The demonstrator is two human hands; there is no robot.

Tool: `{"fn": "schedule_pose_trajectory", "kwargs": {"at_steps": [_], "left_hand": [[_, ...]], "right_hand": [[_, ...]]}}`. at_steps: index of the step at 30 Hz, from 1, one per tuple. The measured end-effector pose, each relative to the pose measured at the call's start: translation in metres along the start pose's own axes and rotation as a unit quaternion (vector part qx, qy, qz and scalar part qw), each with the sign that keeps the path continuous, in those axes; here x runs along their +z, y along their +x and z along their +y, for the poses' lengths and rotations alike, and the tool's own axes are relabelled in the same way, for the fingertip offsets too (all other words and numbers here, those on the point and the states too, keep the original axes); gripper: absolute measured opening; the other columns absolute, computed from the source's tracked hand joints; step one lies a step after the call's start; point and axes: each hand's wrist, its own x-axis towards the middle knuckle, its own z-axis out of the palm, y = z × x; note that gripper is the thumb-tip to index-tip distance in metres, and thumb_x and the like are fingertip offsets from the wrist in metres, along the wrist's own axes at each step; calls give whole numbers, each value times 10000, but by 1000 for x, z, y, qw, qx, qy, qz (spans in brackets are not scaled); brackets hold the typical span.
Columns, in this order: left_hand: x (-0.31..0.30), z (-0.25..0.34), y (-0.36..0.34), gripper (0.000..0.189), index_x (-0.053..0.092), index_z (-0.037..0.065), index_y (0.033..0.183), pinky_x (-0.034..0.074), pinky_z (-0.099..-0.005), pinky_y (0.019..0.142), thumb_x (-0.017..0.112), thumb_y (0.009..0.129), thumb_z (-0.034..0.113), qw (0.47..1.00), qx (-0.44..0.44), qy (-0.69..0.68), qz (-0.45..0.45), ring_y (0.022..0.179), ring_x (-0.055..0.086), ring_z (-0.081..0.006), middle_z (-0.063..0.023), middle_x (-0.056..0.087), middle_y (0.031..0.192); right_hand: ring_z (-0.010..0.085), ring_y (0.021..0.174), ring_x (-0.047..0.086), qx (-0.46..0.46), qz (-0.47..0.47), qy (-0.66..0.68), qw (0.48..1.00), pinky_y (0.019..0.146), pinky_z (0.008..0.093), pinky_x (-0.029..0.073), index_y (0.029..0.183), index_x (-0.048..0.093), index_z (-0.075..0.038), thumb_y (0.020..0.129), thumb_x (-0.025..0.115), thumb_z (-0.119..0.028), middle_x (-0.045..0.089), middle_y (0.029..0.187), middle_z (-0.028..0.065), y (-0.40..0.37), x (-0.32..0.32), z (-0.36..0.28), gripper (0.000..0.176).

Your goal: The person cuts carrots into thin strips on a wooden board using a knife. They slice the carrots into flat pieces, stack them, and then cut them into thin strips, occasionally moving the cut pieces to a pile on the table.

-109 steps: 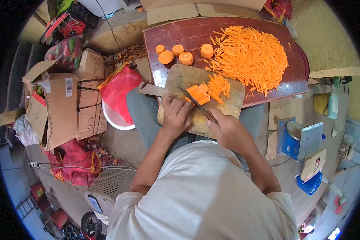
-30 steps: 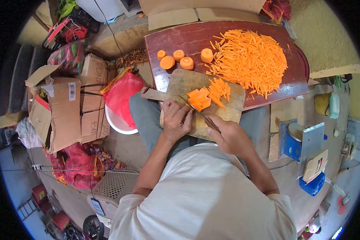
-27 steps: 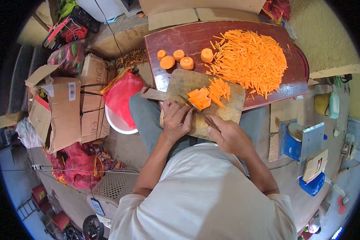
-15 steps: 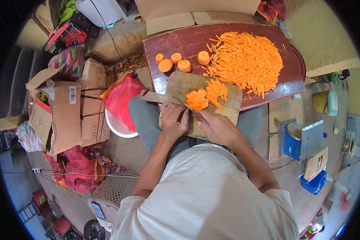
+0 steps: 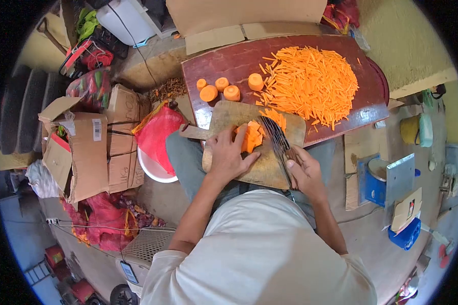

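Observation:
My right hand (image 5: 305,172) is wrapped round the handle of a knife (image 5: 276,138), whose blade, blurred, points up and left over the right part of the wooden cutting board (image 5: 221,114). Fingers spread, my left hand (image 5: 230,153) touches the carrot slices (image 5: 251,138) at the board's middle. Cut carrot sticks (image 5: 277,118) lie just beyond the blade. On the red-brown table (image 5: 213,61), a large heap of carrot sticks (image 5: 313,84) stands behind the board. Several peeled carrot pieces (image 5: 232,93) stand to the heap's left.
Cardboard boxes (image 5: 89,157) stand at the left, beside a white basin (image 5: 155,169) with a red mesh bag (image 5: 160,132). Another red mesh bag (image 5: 104,221) lies below them. A blue container (image 5: 375,183) is at the right.
The knife has moved right, away from the slices, and its blade now points more upward. My left hand has opened its fingers and moved onto the slices. The view has shifted slightly.

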Motion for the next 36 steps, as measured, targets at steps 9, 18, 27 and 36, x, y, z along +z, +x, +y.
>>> {"fn": "schedule_pose_trajectory", "kwargs": {"at_steps": [9,18,27,36], "left_hand": [[18,-13,31,669,638,75,1456,398,-527,973,748,955,504,996,17,50,-78,1143,559,-386,-189,598,1252],[22,-43,54,578,641,13,1390,459,-526,962,794,940,342,998,24,46,-35,1144,569,-393,-195,588,1243],[20,-49,57,607,642,53,1401,447,-509,935,831,912,361,999,12,17,36,1151,574,-377,-168,584,1281],[19,-49,51,491,711,50,1355,448,-503,984,845,915,223,998,22,-35,53,1152,604,-367,-146,679,1258]], "right_hand": [[149,1119,686,22,31,-33,999,937,293,559,1511,556,60,1059,655,-34,731,1311,123,-16,-18,9,472],[291,1188,762,-37,14,-186,982,1018,384,582,1472,590,51,1021,727,-110,772,1249,233,-29,-22,-5,498],[430,1063,758,-101,-78,-337,933,903,446,592,1435,630,35,963,774,-144,762,1190,275,-23,-14,-13,525],[484,901,709,-35,-129,-384,913,779,507,562,1244,690,-5,953,766,-226,721,956,278,-21,-18,-19,373]]}}
